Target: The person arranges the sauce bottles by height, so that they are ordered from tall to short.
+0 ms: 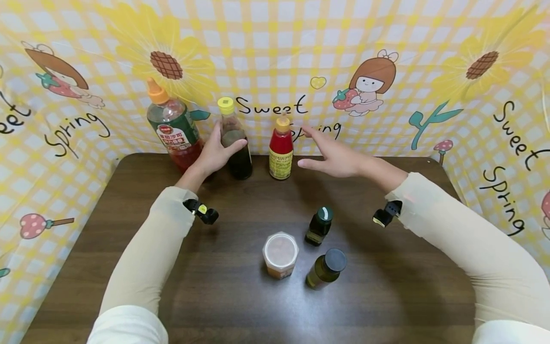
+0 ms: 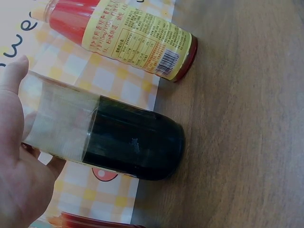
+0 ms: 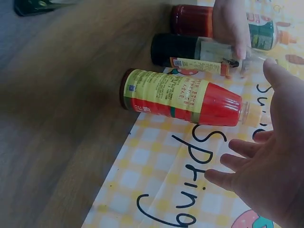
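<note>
My left hand (image 1: 213,154) grips a clear bottle of dark liquid (image 1: 240,162) with a yellow cap, thumb on the near side and fingers partly hidden behind it. In the left wrist view, the dark liquid bottle (image 2: 135,137) stands upright on the table, held around its upper part. To its right stands a red sauce bottle (image 1: 280,155) with a yellow label and yellow nozzle cap. My right hand (image 1: 337,155) is just right of that bottle, fingers spread and thumb apart, holding nothing. The right wrist view shows a gap between this hand (image 3: 270,161) and the red sauce bottle (image 3: 180,97).
A large red sauce bottle (image 1: 174,126) with an orange nozzle stands left of my left hand. Nearer on the brown table (image 1: 206,286) are a white-lidded jar (image 1: 280,255), a small green-capped bottle (image 1: 319,227) and a dark-capped bottle (image 1: 326,269). A checked cloth (image 1: 266,43) hangs behind.
</note>
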`<state>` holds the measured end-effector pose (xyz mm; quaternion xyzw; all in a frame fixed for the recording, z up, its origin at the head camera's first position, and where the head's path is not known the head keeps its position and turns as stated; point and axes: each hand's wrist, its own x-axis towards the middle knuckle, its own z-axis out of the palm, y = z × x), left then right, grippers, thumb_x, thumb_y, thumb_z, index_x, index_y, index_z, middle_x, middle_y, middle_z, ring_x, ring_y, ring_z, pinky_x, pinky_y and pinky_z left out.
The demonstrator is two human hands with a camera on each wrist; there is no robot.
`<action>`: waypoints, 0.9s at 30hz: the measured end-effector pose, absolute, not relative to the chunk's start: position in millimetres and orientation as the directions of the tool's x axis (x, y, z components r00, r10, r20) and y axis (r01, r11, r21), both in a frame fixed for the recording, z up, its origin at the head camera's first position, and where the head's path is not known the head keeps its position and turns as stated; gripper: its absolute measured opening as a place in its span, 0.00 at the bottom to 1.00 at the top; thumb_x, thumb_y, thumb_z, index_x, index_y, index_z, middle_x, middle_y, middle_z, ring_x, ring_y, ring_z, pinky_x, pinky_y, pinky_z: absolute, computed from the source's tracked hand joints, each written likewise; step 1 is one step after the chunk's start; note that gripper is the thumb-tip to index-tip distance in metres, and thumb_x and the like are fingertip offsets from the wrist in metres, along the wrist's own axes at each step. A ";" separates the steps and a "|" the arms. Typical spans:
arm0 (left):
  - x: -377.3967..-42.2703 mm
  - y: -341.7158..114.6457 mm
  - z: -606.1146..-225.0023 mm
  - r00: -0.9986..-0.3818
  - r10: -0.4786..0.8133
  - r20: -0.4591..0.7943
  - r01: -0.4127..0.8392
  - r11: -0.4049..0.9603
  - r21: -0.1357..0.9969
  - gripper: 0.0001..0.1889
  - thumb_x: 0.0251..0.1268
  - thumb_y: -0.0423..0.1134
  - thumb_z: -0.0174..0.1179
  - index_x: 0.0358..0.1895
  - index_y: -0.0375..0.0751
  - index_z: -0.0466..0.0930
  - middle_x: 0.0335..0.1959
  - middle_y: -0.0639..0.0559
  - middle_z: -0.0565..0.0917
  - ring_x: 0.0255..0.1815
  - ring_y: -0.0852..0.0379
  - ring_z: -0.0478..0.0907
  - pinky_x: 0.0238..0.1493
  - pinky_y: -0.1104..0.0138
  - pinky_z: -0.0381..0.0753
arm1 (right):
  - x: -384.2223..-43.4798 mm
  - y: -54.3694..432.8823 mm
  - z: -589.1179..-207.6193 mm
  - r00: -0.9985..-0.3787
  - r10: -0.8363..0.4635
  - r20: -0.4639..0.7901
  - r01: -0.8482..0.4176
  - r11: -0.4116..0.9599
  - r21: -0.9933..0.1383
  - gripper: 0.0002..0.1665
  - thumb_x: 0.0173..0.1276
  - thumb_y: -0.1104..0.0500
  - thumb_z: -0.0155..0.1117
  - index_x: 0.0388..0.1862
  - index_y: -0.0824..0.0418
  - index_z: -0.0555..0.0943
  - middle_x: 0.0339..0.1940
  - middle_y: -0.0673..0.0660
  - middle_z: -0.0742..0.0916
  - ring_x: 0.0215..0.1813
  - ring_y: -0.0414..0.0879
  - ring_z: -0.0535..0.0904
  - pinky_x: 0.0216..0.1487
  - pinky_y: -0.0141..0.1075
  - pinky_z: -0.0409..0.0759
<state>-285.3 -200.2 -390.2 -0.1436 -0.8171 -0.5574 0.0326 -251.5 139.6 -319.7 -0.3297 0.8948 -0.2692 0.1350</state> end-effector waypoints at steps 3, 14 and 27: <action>-285.6 -200.1 -390.9 -0.957 0.197 0.211 0.269 0.336 0.903 0.33 0.72 0.41 0.65 0.72 0.38 0.58 0.67 0.42 0.71 0.72 0.50 0.65 0.75 0.52 0.56 | -242.6 147.5 -318.1 -0.745 -0.663 -0.067 -0.524 0.645 -0.556 0.55 0.75 0.38 0.61 0.84 0.62 0.45 0.83 0.62 0.57 0.82 0.55 0.52 0.79 0.51 0.53; -285.0 -201.4 -391.9 -0.961 0.192 0.198 0.256 0.348 0.902 0.34 0.72 0.42 0.65 0.73 0.39 0.57 0.69 0.43 0.69 0.73 0.50 0.65 0.76 0.52 0.56 | -218.0 175.3 -312.3 -0.736 -0.675 -0.048 -0.553 0.641 -0.533 0.49 0.76 0.41 0.61 0.84 0.56 0.50 0.84 0.57 0.56 0.83 0.55 0.47 0.78 0.56 0.51; -265.4 -190.7 -363.3 -0.967 0.200 0.161 0.222 0.339 0.914 0.32 0.73 0.34 0.62 0.72 0.32 0.56 0.68 0.35 0.69 0.73 0.45 0.63 0.76 0.51 0.54 | -187.3 206.5 -310.1 -0.739 -0.673 -0.030 -0.583 0.662 -0.472 0.46 0.76 0.45 0.62 0.83 0.55 0.53 0.83 0.59 0.57 0.83 0.57 0.48 0.77 0.59 0.53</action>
